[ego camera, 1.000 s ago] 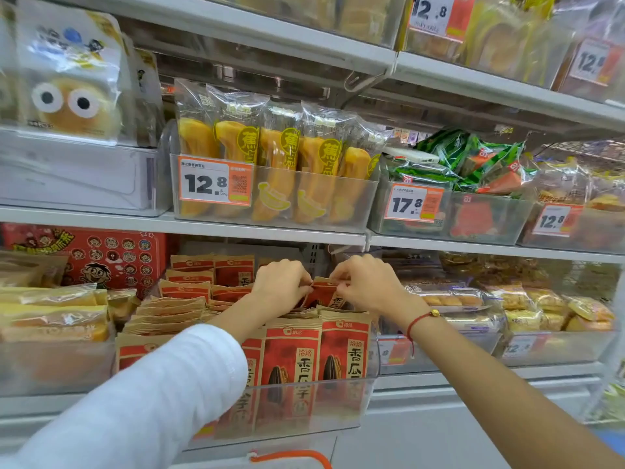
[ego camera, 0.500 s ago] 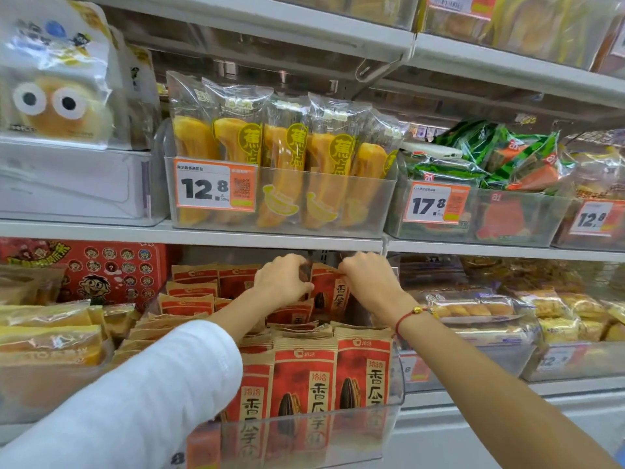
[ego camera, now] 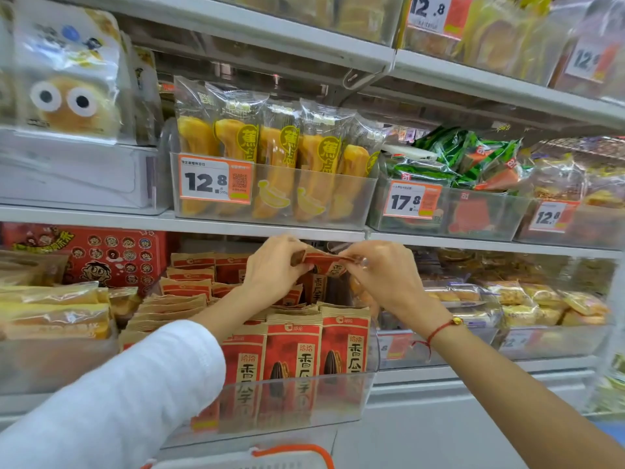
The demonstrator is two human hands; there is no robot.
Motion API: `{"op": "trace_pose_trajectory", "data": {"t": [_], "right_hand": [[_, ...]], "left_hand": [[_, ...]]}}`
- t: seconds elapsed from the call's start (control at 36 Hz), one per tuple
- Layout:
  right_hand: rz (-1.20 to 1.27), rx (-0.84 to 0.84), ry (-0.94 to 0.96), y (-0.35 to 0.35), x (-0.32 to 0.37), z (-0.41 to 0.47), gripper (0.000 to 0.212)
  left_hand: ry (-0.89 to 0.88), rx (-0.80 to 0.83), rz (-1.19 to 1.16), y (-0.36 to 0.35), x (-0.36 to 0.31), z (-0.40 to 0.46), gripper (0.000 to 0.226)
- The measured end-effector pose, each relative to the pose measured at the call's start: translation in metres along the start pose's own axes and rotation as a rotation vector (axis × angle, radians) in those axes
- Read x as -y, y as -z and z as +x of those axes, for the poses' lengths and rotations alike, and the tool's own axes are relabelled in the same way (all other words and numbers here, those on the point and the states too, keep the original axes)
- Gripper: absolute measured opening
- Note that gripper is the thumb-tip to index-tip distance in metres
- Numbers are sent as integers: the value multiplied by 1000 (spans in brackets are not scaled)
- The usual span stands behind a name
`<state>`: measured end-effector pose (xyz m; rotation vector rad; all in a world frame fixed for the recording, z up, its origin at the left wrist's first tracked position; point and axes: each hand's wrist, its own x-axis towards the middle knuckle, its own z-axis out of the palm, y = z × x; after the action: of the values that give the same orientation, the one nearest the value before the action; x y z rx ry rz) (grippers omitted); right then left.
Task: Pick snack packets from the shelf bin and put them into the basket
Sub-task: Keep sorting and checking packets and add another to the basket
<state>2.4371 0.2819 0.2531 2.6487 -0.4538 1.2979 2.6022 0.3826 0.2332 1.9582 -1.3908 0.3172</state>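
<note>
A clear shelf bin (ego camera: 304,397) on the lower shelf holds several red and tan sunflower-seed packets. One such snack packet (ego camera: 321,262) is raised above the others at the back of the bin, just under the shelf edge above. My left hand (ego camera: 274,269) pinches its left top corner and my right hand (ego camera: 382,272) pinches its right top corner. The basket (ego camera: 294,456), white with an orange handle, shows only as a rim at the bottom edge, below the bin.
The shelf above carries bins of banana cakes (ego camera: 270,164) and green watermelon-print packets (ego camera: 453,160) with price tags. Yellow cakes (ego camera: 54,309) fill the bin to the left. Wrapped pastries (ego camera: 527,299) fill the bin to the right. A red cartoon box (ego camera: 101,255) stands behind.
Both hands have lifted the packet higher out of the bin, up toward the shelf edge above. The camera has tipped down a little, bringing the basket rim into view.
</note>
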Motion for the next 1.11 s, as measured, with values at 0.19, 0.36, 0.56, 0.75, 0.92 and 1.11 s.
{"op": "trace_pose_trajectory", "data": {"t": [0.19, 0.36, 0.56, 0.75, 0.92, 1.11], "right_hand": [[373, -99, -201, 15, 24, -4, 15], [640, -72, -258, 23, 59, -3, 23], [910, -36, -371, 12, 108, -23, 20], [953, -151, -282, 5, 142, -55, 19], [982, -180, -238, 8, 154, -63, 21], [996, -240, -181, 15, 162, -67, 21]], "left_hand": [[-15, -125, -188, 38, -2, -26, 20], [55, -124, -428, 74, 2, -52, 24], [98, -30, -613, 102, 8, -98, 21], [55, -65, -728, 109, 12, -147, 21], [5, -139, -767, 112, 11, -164, 24], [-18, -192, -829, 112, 8, -172, 28]]}}
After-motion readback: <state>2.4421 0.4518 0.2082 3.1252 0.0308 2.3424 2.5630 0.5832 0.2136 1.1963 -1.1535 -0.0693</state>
